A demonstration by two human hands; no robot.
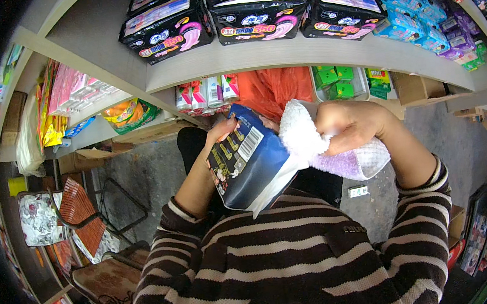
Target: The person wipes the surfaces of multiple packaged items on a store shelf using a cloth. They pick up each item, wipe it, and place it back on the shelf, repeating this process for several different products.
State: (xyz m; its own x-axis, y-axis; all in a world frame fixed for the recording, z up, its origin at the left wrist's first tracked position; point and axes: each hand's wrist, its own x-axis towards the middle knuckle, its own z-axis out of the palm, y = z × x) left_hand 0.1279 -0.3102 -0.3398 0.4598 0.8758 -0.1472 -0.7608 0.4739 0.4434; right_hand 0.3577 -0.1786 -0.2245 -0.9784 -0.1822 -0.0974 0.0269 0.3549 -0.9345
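A dark blue, plastic-wrapped pack (271, 155) with a barcode and a white lower side is tilted in front of my body. My left hand (221, 132) grips its upper left edge; part of the fingers is hidden behind the pack. Bunched in my right hand (353, 122) is a fluffy white and lilac cloth (302, 126), its lilac end hanging below the fingers. The white part of the cloth lies against the right side of the pack.
Black packs (261, 21) line the shelf above my hands, with blue packs (411, 19) to their right. Below are a red plastic bag (269, 86) and a bin of green boxes (337, 78). A chair (83, 221) stands at left; a small card (358, 191) lies low at right.
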